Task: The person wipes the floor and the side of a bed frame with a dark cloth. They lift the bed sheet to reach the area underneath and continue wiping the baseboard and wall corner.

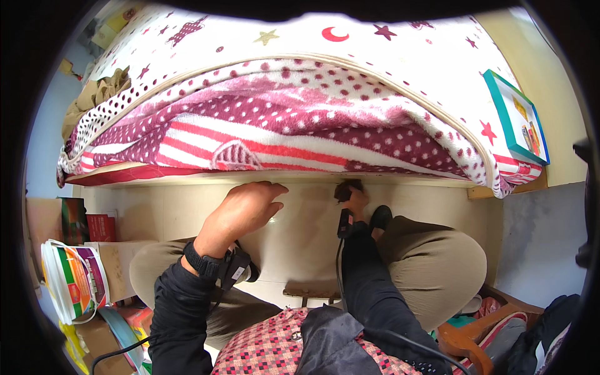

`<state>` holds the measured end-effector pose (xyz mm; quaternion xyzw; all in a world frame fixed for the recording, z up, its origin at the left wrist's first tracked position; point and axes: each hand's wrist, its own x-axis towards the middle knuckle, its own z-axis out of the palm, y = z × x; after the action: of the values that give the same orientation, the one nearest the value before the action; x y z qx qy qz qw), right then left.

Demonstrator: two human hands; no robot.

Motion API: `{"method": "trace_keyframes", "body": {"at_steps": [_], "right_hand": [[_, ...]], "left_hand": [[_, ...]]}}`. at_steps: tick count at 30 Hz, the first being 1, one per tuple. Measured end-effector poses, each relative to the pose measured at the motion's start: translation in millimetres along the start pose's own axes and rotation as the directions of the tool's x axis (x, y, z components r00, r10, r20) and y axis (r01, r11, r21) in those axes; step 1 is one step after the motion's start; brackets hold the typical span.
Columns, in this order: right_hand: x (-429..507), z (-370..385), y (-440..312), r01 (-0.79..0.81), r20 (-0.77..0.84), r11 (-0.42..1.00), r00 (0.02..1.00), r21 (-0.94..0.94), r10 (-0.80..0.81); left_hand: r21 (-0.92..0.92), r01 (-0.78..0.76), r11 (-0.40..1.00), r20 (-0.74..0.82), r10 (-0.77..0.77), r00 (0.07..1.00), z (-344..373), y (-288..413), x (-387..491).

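Observation:
My left hand (243, 208) hangs in front of the bed's edge, its fingers partly bent and apart, with nothing seen in it. Lower down and to the right, my right hand (357, 204) is closed on a small dark brown object (348, 189) near the foot of the bed's side; its exact kind cannot be told. Above both hands, a plush blanket (281, 126) with dots, stripes and stars drapes over the bed. Each wrist bears a strapped black device, and the tiled floor (300, 234) shows between my knees.
A white plastic bucket (75, 281) and cardboard boxes (124, 269) stand at the left. A teal-framed box (518, 117) lies on the bed's right corner. Behind my feet is a small wooden stool (311, 289); a wooden chair (473, 337) with clothes is at the lower right.

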<state>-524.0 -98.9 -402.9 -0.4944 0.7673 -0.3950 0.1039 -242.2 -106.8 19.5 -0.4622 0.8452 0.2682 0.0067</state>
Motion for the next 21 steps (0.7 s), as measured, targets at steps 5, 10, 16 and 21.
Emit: {"method": "trace_keyframes", "body": {"at_steps": [5,10,16,21], "right_hand": [[23,-47,22,0.06,0.327,0.946,0.944,-0.318,0.05],[-12,10,-28,-0.49,0.223,0.413,0.809,0.768,0.544],[-2,15,36,-0.069,0.06,0.979,0.996,0.191,0.059],[12,14,74,-0.085,0.007,0.777,0.995,0.623,0.103]], "left_hand": [[-0.009,0.009,1.0,-0.011,-0.009,1.0,-6,4,-6],[-0.005,0.008,1.0,0.004,-0.008,1.0,-6,8,-3],[-0.003,0.005,1.0,0.0,-0.005,1.0,-8,7,-1],[0.005,0.017,1.0,0.011,-0.017,1.0,-9,7,-7]]}}
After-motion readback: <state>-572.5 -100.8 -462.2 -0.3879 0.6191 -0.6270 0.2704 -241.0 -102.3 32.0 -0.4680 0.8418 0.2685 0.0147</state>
